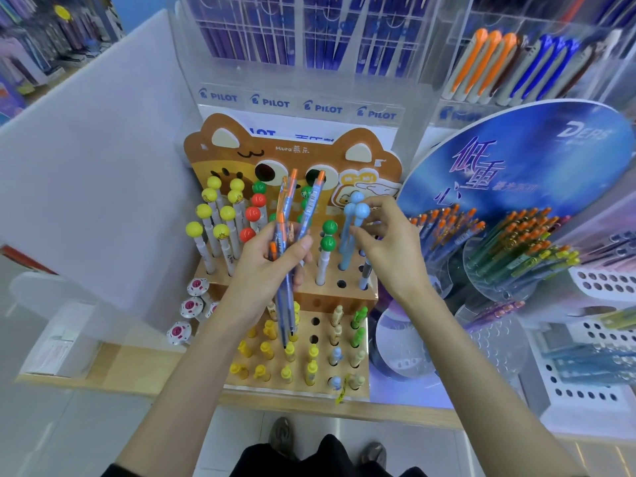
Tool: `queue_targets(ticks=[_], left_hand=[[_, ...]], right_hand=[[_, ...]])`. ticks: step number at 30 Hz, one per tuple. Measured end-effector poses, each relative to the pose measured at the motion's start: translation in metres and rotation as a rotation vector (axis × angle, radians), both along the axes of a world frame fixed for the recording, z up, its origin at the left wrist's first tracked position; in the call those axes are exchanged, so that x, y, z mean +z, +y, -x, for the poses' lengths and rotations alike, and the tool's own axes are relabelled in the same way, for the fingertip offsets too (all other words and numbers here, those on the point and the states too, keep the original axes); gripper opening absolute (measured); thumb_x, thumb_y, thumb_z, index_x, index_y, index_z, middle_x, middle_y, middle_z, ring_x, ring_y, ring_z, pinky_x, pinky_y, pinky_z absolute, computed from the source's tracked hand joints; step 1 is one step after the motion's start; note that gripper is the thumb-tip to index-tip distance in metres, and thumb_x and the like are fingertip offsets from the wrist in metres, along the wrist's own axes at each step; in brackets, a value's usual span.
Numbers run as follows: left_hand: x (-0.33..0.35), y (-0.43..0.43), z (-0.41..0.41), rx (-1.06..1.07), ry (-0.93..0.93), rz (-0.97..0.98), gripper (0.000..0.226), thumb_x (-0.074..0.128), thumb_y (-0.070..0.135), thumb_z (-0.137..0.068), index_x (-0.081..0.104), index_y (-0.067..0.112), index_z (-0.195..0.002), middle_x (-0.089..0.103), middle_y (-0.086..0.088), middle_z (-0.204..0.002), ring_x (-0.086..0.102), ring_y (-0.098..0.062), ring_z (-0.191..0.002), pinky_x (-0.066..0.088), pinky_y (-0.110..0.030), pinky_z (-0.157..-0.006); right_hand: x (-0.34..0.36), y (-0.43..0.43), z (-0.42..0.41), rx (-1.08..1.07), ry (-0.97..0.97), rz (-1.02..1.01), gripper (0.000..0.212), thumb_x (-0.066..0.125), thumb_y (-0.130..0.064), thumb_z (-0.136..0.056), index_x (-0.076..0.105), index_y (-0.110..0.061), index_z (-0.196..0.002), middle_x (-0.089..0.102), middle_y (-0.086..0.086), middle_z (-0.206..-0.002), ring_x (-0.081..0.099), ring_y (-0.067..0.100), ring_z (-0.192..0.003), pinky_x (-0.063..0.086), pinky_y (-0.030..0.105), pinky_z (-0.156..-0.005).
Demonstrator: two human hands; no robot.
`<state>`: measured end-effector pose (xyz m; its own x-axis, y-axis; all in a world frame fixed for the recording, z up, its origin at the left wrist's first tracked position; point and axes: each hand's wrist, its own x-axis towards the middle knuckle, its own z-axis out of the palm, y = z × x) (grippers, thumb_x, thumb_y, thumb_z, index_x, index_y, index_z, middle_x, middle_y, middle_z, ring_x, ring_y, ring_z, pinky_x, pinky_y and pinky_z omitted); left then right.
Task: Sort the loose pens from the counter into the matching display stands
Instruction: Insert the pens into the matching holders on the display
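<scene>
- Left end of the surface (pixel 113 366): pink-and-white disc-top pens (pixel 192 306) lean beside the cat-face stand (pixel 241 146). Prob not part of this move.
- Cat-face stand, L half: yellow ball-top pens (pixel 220 215) stand upright in their holes, w/ red and green ones next to them.
- L hand (pixel 268 270) hovers in front of that stand, fingers (pixel 303 246) clamped round a bundle of loose pens (pixel 309 208). At least 3 orange clickers show; exact count unclear.
- Bundle's long axis: near upright and slightly fanned. Clickers point up and away from the person, tips down toward the lower peg board (pixel 275 390).
- R hand (pixel 392 249) is just R of the bundle, at the blue ball-top pens (pixel 356 210). Thumb tip is against a stem and the other fingers curl behind the heads. Real pinch or only a touch, can't tell.
- Far R: round clear stand (pixel 499 290) under the blue sign (pixel 516 160), packed w/ orange-clicker pens (pixel 447 228) that look like the bundle's match.
- Key relation, my read: the matching stand lies R of the bundle, w/ the R hand between the 2, so the R hand is nearer. It prob needs to leave the blue pens, draw 1 pen from the bundle by its clicker end and carry it R, tip down.
- Risk: the fanned bundle could slip if the L grip loosens during the draw.
</scene>
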<state>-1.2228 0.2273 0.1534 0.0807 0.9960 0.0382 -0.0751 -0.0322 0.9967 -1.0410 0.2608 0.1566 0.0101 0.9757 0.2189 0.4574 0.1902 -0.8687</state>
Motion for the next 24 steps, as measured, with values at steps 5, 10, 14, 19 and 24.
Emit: queue_targets(ticks=[5, 10, 14, 19, 24], left_hand=[[0.002, 0.000, 0.000, 0.000, -0.009, 0.003, 0.007, 0.059, 0.017, -0.093, 0.058, 0.017, -0.099, 0.063, 0.002, -0.069, 0.052, -0.012, -0.048, 0.046, -0.022, -0.047], [0.002, -0.001, -0.001, 0.000, -0.006, 0.005, 0.006, 0.059, 0.018, -0.093, 0.058, 0.020, -0.098, 0.063, 0.002, -0.069, 0.052, -0.012, -0.048, 0.047, -0.023, -0.047], [0.003, -0.002, -0.002, -0.004, -0.005, 0.001, 0.006, 0.059, 0.018, -0.092, 0.058, 0.019, -0.098, 0.063, 0.003, -0.069, 0.052, -0.011, -0.048, 0.047, -0.022, -0.047], [0.003, -0.003, -0.002, -0.005, -0.007, 0.001, 0.006, 0.059, 0.019, -0.092, 0.059, 0.020, -0.098, 0.064, 0.003, -0.070, 0.053, -0.011, -0.048, 0.047, -0.022, -0.047], [0.004, -0.004, -0.001, -0.007, -0.017, -0.012, 0.009, 0.060, 0.021, -0.091, 0.059, 0.021, -0.099, 0.064, 0.003, -0.070, 0.053, -0.010, -0.048, 0.046, -0.022, -0.047]], right_hand=[[0.001, -0.002, 0.000, 0.009, -0.011, 0.009, 0.027, 0.062, -0.005, -0.087, 0.053, -0.023, -0.105, 0.062, -0.014, -0.093, 0.063, 0.009, -0.089, 0.053, 0.026, -0.072], [-0.001, -0.003, -0.007, -0.041, -0.045, 0.010, 0.027, 0.061, -0.003, -0.086, 0.052, -0.024, -0.101, 0.063, -0.011, -0.089, 0.063, 0.007, -0.086, 0.051, 0.023, -0.073], [-0.002, -0.006, -0.004, -0.027, -0.069, 0.010, 0.031, 0.061, -0.002, -0.086, 0.051, -0.026, -0.102, 0.061, -0.015, -0.088, 0.064, 0.008, -0.086, 0.051, 0.020, -0.073], [-0.007, -0.003, 0.006, -0.008, -0.153, 0.099, 0.024, 0.059, -0.004, -0.088, 0.056, -0.013, -0.110, 0.067, 0.001, -0.097, 0.063, 0.017, -0.089, 0.052, 0.030, -0.075], [-0.007, -0.003, 0.009, -0.039, -0.224, 0.092, 0.018, 0.061, -0.007, -0.088, 0.060, -0.007, -0.106, 0.068, 0.009, -0.096, 0.062, 0.025, -0.091, 0.050, 0.039, -0.078]])
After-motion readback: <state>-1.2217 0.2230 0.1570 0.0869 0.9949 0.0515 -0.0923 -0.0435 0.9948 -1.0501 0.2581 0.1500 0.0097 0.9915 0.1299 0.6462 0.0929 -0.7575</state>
